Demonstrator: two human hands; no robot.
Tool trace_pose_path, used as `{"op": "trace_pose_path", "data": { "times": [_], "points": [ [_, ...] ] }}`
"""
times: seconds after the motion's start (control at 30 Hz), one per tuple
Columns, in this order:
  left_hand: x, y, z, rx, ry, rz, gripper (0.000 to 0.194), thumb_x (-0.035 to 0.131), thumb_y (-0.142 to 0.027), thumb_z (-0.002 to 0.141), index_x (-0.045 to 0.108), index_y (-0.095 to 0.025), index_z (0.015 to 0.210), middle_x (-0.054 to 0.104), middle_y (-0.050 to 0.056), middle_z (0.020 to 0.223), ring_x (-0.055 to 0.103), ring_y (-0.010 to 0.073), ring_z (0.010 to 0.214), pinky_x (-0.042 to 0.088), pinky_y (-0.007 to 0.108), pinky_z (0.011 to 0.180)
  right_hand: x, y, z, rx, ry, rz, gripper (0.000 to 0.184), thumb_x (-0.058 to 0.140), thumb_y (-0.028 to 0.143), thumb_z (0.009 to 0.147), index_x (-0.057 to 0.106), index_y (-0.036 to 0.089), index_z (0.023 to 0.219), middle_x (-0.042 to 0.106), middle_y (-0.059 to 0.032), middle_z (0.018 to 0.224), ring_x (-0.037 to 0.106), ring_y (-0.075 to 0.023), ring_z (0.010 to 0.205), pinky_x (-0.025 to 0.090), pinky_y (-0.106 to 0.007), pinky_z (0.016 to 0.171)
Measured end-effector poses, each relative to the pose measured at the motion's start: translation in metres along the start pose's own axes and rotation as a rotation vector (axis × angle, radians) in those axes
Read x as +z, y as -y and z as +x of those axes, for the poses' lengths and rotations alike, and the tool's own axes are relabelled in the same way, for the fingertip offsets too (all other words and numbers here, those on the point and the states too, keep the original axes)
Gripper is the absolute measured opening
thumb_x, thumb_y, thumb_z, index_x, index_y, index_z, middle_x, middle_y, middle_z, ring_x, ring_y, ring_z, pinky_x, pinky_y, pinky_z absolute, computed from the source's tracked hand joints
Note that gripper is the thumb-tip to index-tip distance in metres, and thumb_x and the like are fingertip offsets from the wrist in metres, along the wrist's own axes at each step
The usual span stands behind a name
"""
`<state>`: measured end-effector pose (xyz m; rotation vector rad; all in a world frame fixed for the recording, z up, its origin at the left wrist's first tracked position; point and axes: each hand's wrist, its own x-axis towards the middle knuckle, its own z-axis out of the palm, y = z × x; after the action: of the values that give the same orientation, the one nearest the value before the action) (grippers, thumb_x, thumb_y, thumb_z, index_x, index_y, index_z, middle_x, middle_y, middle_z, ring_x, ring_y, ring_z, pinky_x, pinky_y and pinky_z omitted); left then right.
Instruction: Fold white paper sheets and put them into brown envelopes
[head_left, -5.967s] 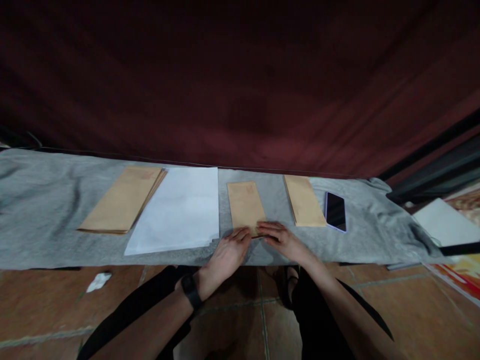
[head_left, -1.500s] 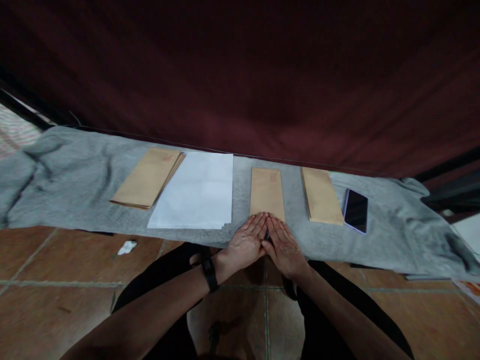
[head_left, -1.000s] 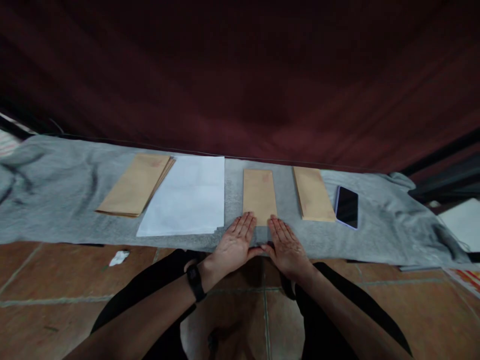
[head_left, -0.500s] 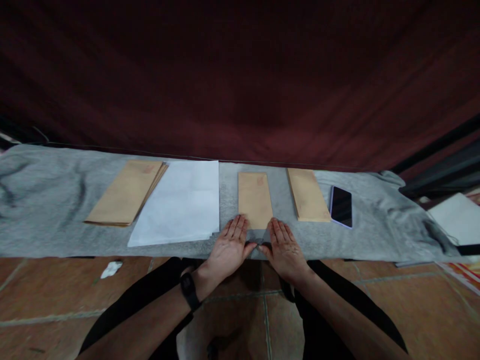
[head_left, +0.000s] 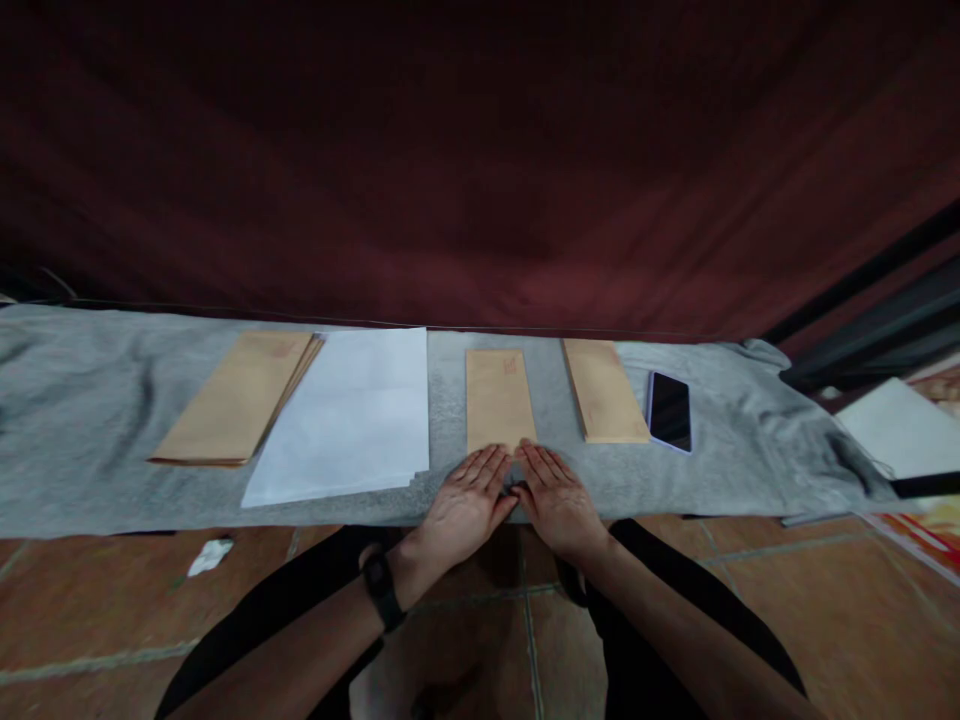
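A brown paper envelope (head_left: 498,400) with small red print near its far right corner lies flat in front of me. Across its near end rests my left hand (head_left: 469,495), palm down with the fingers stretched out. My right hand (head_left: 556,497) lies flat on the same end from the other side, fingers extended. The two hands almost meet at the fingertips and thumbs. Their fingers hide the envelope's near edge. Neither hand grips anything that I can see.
Left of the envelope are white paper sheets (head_left: 352,415) and a stack of brown envelopes (head_left: 232,400). To the right lie another envelope pile (head_left: 606,392) and a phone (head_left: 670,412). Grey cloth (head_left: 720,450) covers the narrow surface; a dark red curtain (head_left: 480,200) hangs behind.
Both hands have moved inward over the envelope's near end, closing the gap between their fingers. The whole view has shifted slightly.
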<state>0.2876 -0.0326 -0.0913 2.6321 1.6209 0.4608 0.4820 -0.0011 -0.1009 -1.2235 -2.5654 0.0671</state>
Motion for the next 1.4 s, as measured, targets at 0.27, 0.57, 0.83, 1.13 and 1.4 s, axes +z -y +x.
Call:
{"op": "trace_pose_path", "data": {
  "times": [0.27, 0.57, 0.83, 1.13, 1.4],
  "points": [
    [-0.007, 0.014, 0.005, -0.014, 0.088, 0.122, 0.039, 0.036, -0.016, 0.100, 0.060, -0.014, 0.131, 0.062, 0.013, 0.141, 0.057, 0.0235, 0.133, 0.048, 0.039, 0.109, -0.022, -0.009, 0.014, -0.014, 0.030, -0.068, 0.033, 0.053, 0.020, 0.100, 0.065, 0.012, 0.129, 0.066, -0.0132, 0.136, 0.063, -0.0269, 0.119, 0.047, -0.042, 0.108],
    [-0.014, 0.020, 0.006, -0.027, 0.174, 0.133, 0.049, 0.038, -0.001, 0.087, 0.059, -0.017, 0.129, 0.062, 0.015, 0.139, 0.056, 0.0263, 0.132, 0.051, 0.041, 0.103, -0.027, -0.010, 0.022, 0.004, 0.070, -0.147, 0.022, 0.054, 0.018, 0.099, 0.071, 0.017, 0.114, 0.071, -0.0127, 0.120, 0.066, -0.0251, 0.103, 0.050, -0.039, 0.095],
    [-0.022, 0.016, 0.015, 0.003, 0.209, 0.204, 0.046, 0.039, 0.001, 0.087, 0.062, -0.018, 0.122, 0.064, 0.014, 0.132, 0.058, 0.0263, 0.126, 0.054, 0.039, 0.096, -0.026, -0.004, 0.029, 0.004, 0.121, -0.226, 0.018, 0.055, 0.015, 0.097, 0.072, 0.016, 0.102, 0.071, -0.0133, 0.110, 0.065, -0.0253, 0.096, 0.052, -0.038, 0.087],
    [-0.028, 0.011, 0.017, 0.031, 0.222, 0.295, 0.039, 0.043, 0.002, 0.088, 0.062, -0.013, 0.119, 0.065, 0.014, 0.128, 0.061, 0.0240, 0.121, 0.055, 0.037, 0.092, -0.014, -0.003, 0.027, -0.106, 0.078, -0.184, 0.040, 0.056, 0.004, 0.092, 0.063, 0.009, 0.131, 0.064, -0.0163, 0.135, 0.063, -0.0264, 0.116, 0.050, -0.038, 0.102],
    [-0.024, 0.018, 0.018, 0.014, 0.173, 0.256, 0.036, 0.039, 0.000, 0.090, 0.064, -0.017, 0.111, 0.068, 0.011, 0.116, 0.065, 0.0247, 0.108, 0.055, 0.038, 0.089, -0.007, -0.001, 0.035, -0.065, 0.037, -0.105, 0.041, 0.054, 0.007, 0.093, 0.063, 0.012, 0.133, 0.063, -0.0170, 0.138, 0.065, -0.0283, 0.117, 0.055, -0.040, 0.097]
  ]
}}
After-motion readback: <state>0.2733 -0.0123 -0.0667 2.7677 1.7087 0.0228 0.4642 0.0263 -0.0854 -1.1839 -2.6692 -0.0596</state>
